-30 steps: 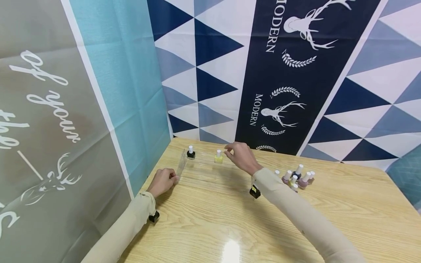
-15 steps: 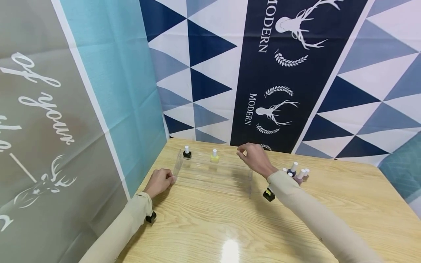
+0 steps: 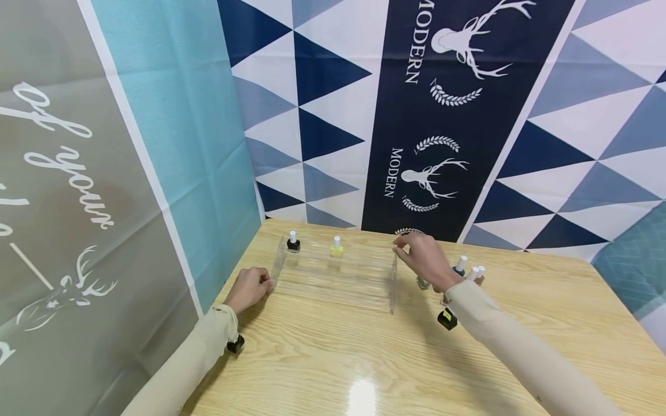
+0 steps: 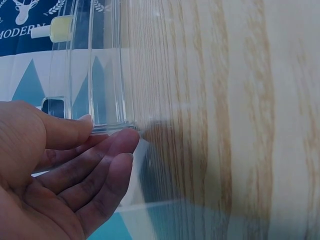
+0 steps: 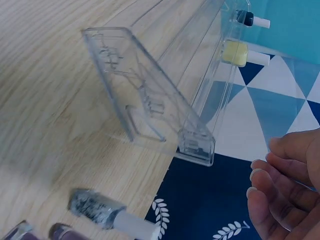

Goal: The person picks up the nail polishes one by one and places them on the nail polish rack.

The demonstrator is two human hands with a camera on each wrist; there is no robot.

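A clear acrylic tiered rack (image 3: 333,283) stands on the wooden table. On its top tier are a black nail polish bottle (image 3: 293,245) at the left and a yellow nail polish bottle (image 3: 337,249) near the middle, both white-capped and upright. My left hand (image 3: 251,288) pinches the lower front of the rack's left side panel; the left wrist view shows thumb and fingers around that edge. At the rack's upper right end is my right hand (image 3: 424,257), its fingers loosely bent. Nothing lies between them in the right wrist view, where the right side panel (image 5: 145,95) is beside the hand.
Right of the rack, partly behind the right forearm, several white-capped polish bottles (image 3: 460,267) stand together. A glittery bottle (image 5: 97,207) is closest to the rack. Patterned cloth (image 3: 333,115) hangs at the table's back edge, and a grey-and-teal cloth (image 3: 203,144) hangs at the left.
My right hand has moved right, from beside the yellow nail polish bottle to the rack's right end. The left hand keeps its grip, and the head view has turned slightly right.
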